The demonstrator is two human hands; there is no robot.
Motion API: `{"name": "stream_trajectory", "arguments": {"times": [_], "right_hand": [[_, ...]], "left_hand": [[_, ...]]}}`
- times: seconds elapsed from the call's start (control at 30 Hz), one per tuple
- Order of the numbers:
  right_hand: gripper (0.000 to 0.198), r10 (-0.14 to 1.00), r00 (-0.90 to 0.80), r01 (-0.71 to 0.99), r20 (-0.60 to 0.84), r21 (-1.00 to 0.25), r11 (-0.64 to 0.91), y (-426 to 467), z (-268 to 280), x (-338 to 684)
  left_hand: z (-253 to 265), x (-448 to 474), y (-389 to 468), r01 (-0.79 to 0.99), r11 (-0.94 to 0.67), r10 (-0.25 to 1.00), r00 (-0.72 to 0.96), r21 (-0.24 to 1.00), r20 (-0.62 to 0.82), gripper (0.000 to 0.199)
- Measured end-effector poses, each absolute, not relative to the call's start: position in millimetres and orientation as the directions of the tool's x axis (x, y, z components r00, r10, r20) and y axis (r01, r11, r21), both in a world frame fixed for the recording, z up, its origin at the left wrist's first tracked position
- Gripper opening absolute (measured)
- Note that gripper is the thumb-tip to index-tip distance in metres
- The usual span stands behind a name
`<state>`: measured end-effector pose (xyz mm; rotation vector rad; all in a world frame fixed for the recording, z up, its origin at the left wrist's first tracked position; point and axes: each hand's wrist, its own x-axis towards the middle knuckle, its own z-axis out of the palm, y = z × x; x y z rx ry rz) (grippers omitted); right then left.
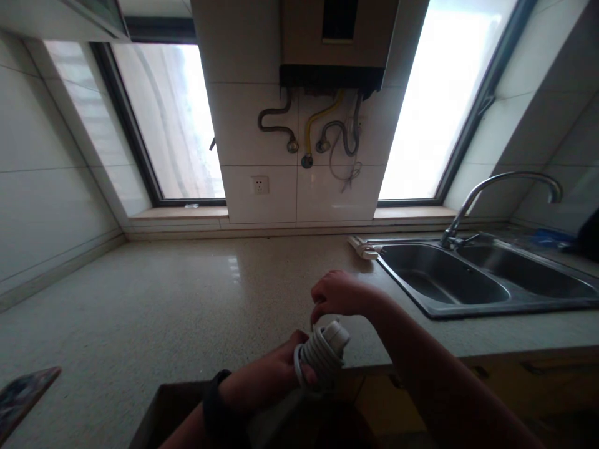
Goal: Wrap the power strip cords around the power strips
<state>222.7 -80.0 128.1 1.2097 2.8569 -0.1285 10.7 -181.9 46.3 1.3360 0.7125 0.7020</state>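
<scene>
My left hand is closed around a bundle of white cable, held just past the counter's front edge. Several loops of the cable wrap round the fingers, and a blocky white end pokes out at the top. Above the bundle is my right hand, bent at the wrist with its fingers pinched together. A thin stretch of the cable runs up from the loops to those fingertips. The lower part of the bundle is dim and blurred.
A speckled counter spans the view. At right is a double steel sink with a curved faucet. A small white object lies beside it. A dark flat item is at left, and a wall socket is behind.
</scene>
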Motion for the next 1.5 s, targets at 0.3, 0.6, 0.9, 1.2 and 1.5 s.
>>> {"name": "stream_trajectory", "arguments": {"times": [0.3, 0.6, 0.9, 1.2, 1.5], "right_hand": [[0.034, 0.759, -0.651, 0.739, 0.01, 0.234, 0.631, -104.5, 168.6, 169.5], [0.019, 0.761, -0.637, 0.697, 0.124, -0.33, 0.637, -139.8, 161.7, 202.6], [0.018, 0.906, -0.384, 0.517, 0.176, -0.772, 0.369, -140.0, 91.9, 227.4], [0.027, 0.841, 0.028, 0.129, 0.541, -0.836, 0.534, -135.5, 10.9, 188.8], [0.043, 0.521, -0.041, 0.588, 0.852, -0.401, 0.702, -133.7, -16.1, 182.0]], "left_hand": [[38.1, 32.4, -152.8, 0.058, -0.019, 0.911, 0.412, 0.998, -0.006, 0.068], [8.1, 28.1, -121.4, 0.019, -0.035, 0.984, 0.175, 0.999, 0.031, 0.046], [4.4, 30.3, -118.6, 0.065, 0.008, 0.994, 0.112, 0.998, -0.015, 0.051], [7.9, 36.8, -122.1, -0.124, 0.083, 0.994, 0.082, 0.989, -0.073, 0.058], [-3.5, 46.2, -115.8, -0.172, 0.18, 0.984, 0.017, 0.968, -0.18, 0.068]]}}
